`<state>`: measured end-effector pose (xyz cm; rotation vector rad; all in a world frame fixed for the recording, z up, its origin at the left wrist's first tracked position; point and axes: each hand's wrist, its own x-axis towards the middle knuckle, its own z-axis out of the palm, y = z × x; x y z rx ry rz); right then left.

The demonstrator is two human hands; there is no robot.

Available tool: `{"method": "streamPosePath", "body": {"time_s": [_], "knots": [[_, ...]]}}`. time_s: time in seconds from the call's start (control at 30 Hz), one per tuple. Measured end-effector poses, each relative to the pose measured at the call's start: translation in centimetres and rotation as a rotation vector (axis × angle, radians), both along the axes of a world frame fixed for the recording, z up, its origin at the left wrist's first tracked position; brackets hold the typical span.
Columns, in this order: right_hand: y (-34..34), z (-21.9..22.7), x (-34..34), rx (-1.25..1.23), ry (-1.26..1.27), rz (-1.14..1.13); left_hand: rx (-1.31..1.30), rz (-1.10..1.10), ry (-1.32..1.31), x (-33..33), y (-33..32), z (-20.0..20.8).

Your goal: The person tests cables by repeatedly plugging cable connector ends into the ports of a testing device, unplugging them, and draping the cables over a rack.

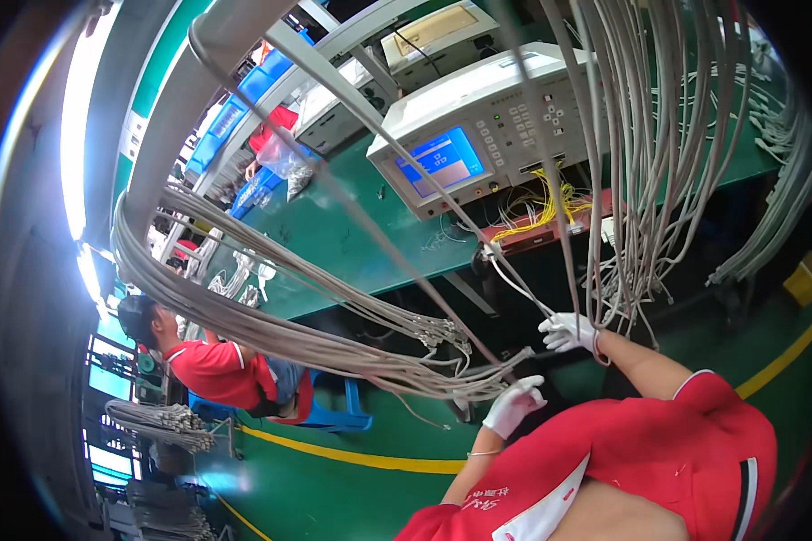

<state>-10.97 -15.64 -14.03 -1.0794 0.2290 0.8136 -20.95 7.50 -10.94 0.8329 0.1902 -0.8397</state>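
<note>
My left hand, in a white glove, is closed at the lower end of a long grey cable that slants down from the upper left. Right beside it are the loose ends of a thick bundle of grey cables. My right hand, also gloved in white, has its fingers pinched on another grey cable coming down from the bench edge. Its exact end is hidden by the fingers. A second hanging bundle of grey cables reaches down just behind my right hand.
A test instrument with a lit blue screen stands on the green bench. Yellow wires run to a red fixture below it. A grey pipe frame arches overhead. A seated co-worker in red is at left, on a blue stool.
</note>
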Motion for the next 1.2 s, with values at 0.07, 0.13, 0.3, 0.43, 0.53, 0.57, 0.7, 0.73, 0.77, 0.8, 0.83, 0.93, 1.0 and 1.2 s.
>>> {"method": "streamPosePath", "body": {"time_s": [0.07, 0.13, 0.3, 0.43, 0.53, 0.57, 0.7, 0.73, 0.77, 0.8, 0.83, 0.93, 1.0, 1.2], "knots": [[-0.1, -2.0, -0.9, 0.079, 0.149, 0.010, 0.600, -0.308, -0.308, 0.8, -2.1, 1.2], [1.7, 3.6, -2.5, -0.250, 0.045, 0.099, 1.070, -0.624, -1.414, 0.6, -1.1, -1.7], [-0.5, -0.7, -0.7, -0.472, -0.834, -0.101, 0.461, -0.472, -0.764, 1.6, -2.7, 8.0], [1.1, 1.1, -1.3, -0.151, -0.570, -0.248, 1.550, -0.613, -0.919, 1.9, -2.7, 4.6], [1.1, 2.8, -1.8, -0.327, -0.603, -0.309, 1.036, -0.252, -1.134, 1.8, -4.8, 6.1], [1.3, 2.8, -1.5, -0.411, -0.733, -0.255, 1.047, -0.155, -1.226, 2.0, -5.0, 5.6], [0.0, 4.6, -2.0, -0.562, -0.679, -0.121, 1.372, -0.214, -1.438, 3.0, -5.1, 5.8], [-0.4, 3.6, -1.5, -0.241, -0.593, -0.238, 1.369, -0.191, -1.480, 3.6, -5.1, 6.1], [-1.3, 2.4, -1.2, 0.074, -0.489, -0.352, 1.376, -0.188, -1.506, 3.9, -5.3, 7.0], [-1.3, 3.3, -0.6, -0.096, -0.694, -0.383, 1.347, -0.121, -1.498, 4.5, -5.0, 8.3], [-1.6, 4.2, -0.1, -0.295, -0.875, -0.439, 1.384, 0.009, -1.475, 5.2, -4.8, 8.7], [-0.7, 10.3, 0.1, -0.136, -0.518, -0.525, 1.471, 0.385, -1.232, 7.2, -3.4, 10.9], [-0.9, 11.8, -0.6, -0.084, -0.603, -0.513, 1.586, 0.366, -1.526, 8.2, -3.4, 12.7], [-4.3, 17.2, -0.2, -1.381, -1.526, -0.861, 1.497, 0.377, -1.622, 10.2, -3.7, 15.1]]}}
